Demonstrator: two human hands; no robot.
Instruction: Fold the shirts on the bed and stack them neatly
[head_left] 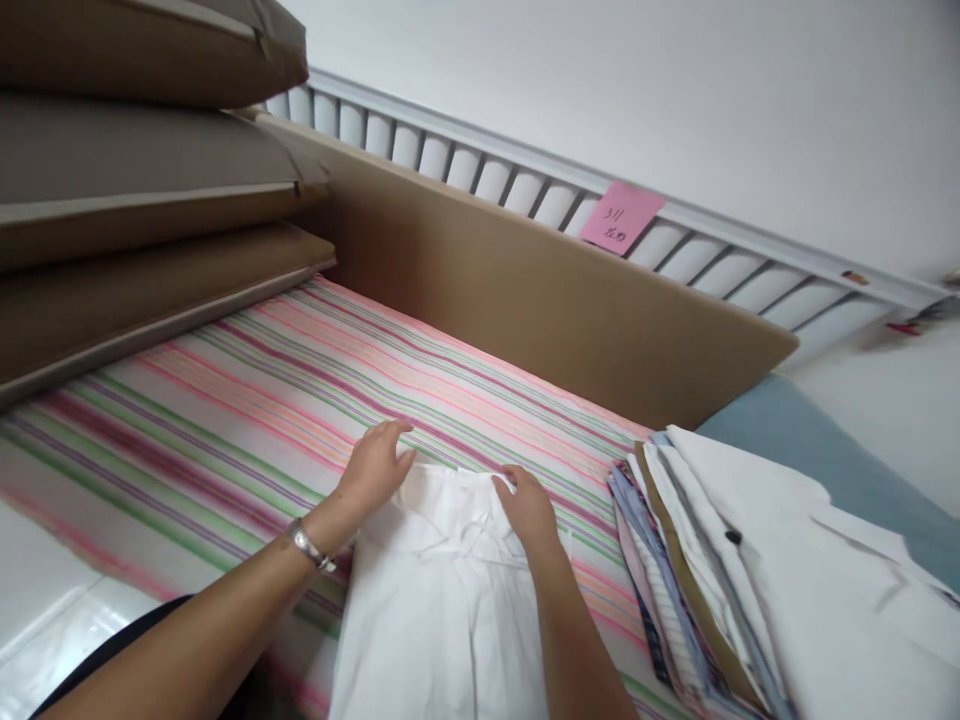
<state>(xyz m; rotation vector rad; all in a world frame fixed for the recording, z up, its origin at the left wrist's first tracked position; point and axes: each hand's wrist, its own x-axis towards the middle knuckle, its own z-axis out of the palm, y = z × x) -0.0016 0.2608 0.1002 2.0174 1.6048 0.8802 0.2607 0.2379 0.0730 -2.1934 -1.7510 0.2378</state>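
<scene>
A white garment (442, 610) with a gathered waist and a tied band lies on the striped cloth in front of me. Whether it is trousers or a skirt, I cannot tell. At the left end of its waist is my left hand (375, 462), wearing a silver bracelet (307, 545); its fingers and thumb are apart, the thumb by the fabric edge. My right hand (527, 508) has its thumb and fingers closed at the right end of the waist. The garment's lower part runs out of view at the bottom.
Striped cloth (300, 370) covers the surface. Folded clothes (675, 590) are stacked at the right, white pieces on top. Large brown and grey cushions (150, 230) are piled at the left. Behind stand a tan board (480, 270) and a white radiator (465, 170) with a pink note (622, 215).
</scene>
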